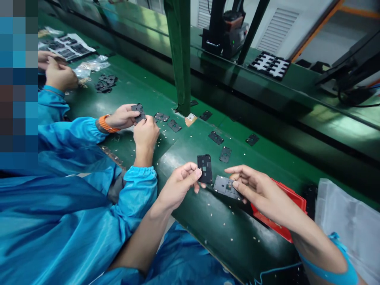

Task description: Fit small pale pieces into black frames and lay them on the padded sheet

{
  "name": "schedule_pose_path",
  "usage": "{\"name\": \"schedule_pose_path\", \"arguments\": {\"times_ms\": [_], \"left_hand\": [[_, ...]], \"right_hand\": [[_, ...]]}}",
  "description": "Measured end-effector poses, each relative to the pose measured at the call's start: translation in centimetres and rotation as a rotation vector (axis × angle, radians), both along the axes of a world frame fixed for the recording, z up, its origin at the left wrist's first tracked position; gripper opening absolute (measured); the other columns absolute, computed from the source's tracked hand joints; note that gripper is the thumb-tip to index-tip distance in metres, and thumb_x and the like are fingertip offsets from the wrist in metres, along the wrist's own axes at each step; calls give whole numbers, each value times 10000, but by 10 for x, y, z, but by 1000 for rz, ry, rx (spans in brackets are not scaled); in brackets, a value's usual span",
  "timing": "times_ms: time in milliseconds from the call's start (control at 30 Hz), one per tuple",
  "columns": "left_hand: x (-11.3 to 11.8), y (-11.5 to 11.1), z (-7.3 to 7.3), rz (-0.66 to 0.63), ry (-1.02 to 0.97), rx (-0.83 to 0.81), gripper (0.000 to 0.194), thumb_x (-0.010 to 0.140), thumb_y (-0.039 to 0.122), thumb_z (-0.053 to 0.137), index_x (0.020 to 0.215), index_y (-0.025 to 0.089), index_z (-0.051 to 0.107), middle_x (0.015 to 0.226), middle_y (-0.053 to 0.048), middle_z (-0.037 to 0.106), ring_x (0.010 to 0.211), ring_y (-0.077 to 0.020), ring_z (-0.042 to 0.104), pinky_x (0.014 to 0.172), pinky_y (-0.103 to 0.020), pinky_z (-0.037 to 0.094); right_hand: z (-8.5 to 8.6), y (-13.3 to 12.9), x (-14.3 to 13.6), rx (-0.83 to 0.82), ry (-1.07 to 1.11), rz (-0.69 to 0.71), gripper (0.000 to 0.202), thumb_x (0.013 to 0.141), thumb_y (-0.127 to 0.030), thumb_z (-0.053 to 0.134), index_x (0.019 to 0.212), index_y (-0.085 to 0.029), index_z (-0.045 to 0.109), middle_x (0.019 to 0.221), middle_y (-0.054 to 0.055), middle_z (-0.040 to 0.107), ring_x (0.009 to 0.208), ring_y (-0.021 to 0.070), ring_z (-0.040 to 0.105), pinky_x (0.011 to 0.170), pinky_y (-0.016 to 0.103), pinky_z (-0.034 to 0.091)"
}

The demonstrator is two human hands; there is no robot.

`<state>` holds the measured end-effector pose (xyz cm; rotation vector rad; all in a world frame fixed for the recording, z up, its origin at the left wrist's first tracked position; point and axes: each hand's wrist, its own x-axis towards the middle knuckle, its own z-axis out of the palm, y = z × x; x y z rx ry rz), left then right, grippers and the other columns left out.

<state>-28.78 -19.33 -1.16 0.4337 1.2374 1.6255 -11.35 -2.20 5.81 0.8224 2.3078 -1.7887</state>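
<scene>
Near the middle of the view my left hand [182, 182] pinches a black plastic plate [205, 168] with small cut-outs, held nearly upright. Just to its right, my right hand [255, 184] grips a second, greyer plastic plate [225, 187] by its right end, thumb on top. This one is tilted and catches the light. The two plates are close together; a narrow gap seems to lie between them. Beyond my hands, similar black plates lie on the green bench, among them one plate [225, 154] and another plate [215, 137].
A red bin [289, 194] stands under my right forearm, beside a translucent plastic box [346, 213]. A green post [179, 55] rises from the bench [196, 213], which has tiny pale bits scattered over it. At left, a co-worker's hands [145, 132] hold a similar plate.
</scene>
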Motion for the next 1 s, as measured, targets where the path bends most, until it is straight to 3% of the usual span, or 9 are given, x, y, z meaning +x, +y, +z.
{"name": "schedule_pose_path", "arguments": {"times_ms": [233,367,467,600,667,733,833,933,1000], "left_hand": [[2,-6,-6,23,-103,28,446,824,525,871,817,155,621,773,7,632,625,-85,535,622,-220,431],[2,-6,-2,-135,171,52,338,887,436,808,796,158,639,869,-28,657,807,-143,596,767,-264,459],[6,-3,1,-286,364,4,253,918,355,744,796,159,641,984,-63,695,924,-185,628,831,-299,470],[13,0,-5,-395,341,-113,219,894,343,753,887,170,618,781,-5,645,723,-147,597,688,-275,446],[13,1,-14,-394,276,-83,283,844,311,811,979,181,598,838,2,654,752,-143,613,708,-268,469],[12,2,-23,-398,206,-35,383,823,278,837,1106,191,594,939,-13,684,845,-160,653,797,-288,512],[10,5,-35,-446,92,4,377,857,330,831,1132,168,630,987,-56,722,933,-201,696,887,-341,540],[8,7,-41,-442,-23,35,376,849,403,859,1041,138,674,985,-86,735,913,-212,698,870,-346,549],[8,8,-44,-399,-110,66,386,831,404,880,1027,139,678,975,-82,734,893,-201,694,849,-323,544]], "right_hand": [[3,-1,3,32,28,21,296,1025,-391,580,1277,-237,597,992,36,653,838,177,624,723,309,526],[1,-2,-1,170,12,115,305,993,-248,596,1296,-271,621,1025,22,695,898,178,658,818,323,526],[-2,-6,-7,259,-41,210,468,894,-119,681,1327,-290,629,968,-4,702,849,166,656,787,300,520],[-6,-7,-10,258,-100,233,599,823,-69,749,1365,-265,587,927,-16,695,785,152,669,734,273,542],[-9,-1,-11,177,-79,248,569,858,-101,733,1377,-255,559,1016,3,712,791,143,702,744,270,577],[-16,11,-16,174,-55,251,527,898,-143,717,1383,-255,547,1111,22,722,807,140,734,752,275,608],[-37,38,-32,415,-77,149,468,906,-150,720,1350,-217,586,1161,80,727,915,203,745,844,364,626],[-67,64,-56,591,-90,40,477,831,-41,724,1285,-160,640,1317,186,667,1234,332,638,1101,556,499],[-83,76,-72,624,-75,47,558,737,31,745,1251,-176,677,1420,184,623,1373,366,533,1180,588,414]]}}
